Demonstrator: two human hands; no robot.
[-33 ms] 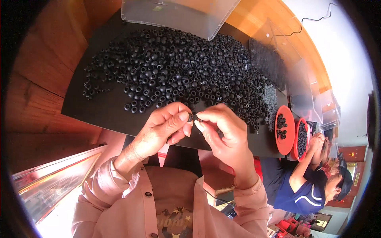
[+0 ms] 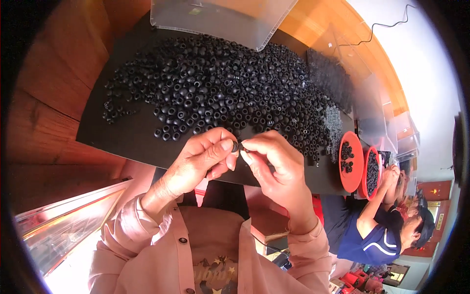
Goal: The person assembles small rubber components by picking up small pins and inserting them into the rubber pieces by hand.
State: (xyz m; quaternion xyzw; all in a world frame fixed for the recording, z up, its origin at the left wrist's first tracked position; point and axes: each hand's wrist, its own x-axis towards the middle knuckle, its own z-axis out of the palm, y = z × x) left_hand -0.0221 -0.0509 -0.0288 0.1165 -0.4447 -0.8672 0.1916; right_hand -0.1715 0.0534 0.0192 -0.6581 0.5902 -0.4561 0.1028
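Observation:
Over the near edge of the dark table, my two hands meet fingertip to fingertip. My left hand point(image 2: 200, 156) pinches a small, round black hollow piece point(image 2: 235, 146) between thumb and fingers. Against its right side, my right hand point(image 2: 278, 159) closes thumb and index finger on a smaller black part point(image 2: 241, 146). The fingertips cover most of both, so I cannot tell whether one sits inside the other. Just beyond my hands spreads a big heap of similar round black pieces point(image 2: 205, 93) with open holes.
Small clear-grey parts point(image 2: 333, 125) and a dark mesh-like heap point(image 2: 330, 78) lie at the table's right. A red dish point(image 2: 360, 171) holds several black pieces; a red bowl point(image 2: 365, 190) beside it is fuller. A clear plastic panel point(image 2: 215, 22) stands behind. A co-worker point(image 2: 369, 235) sits right.

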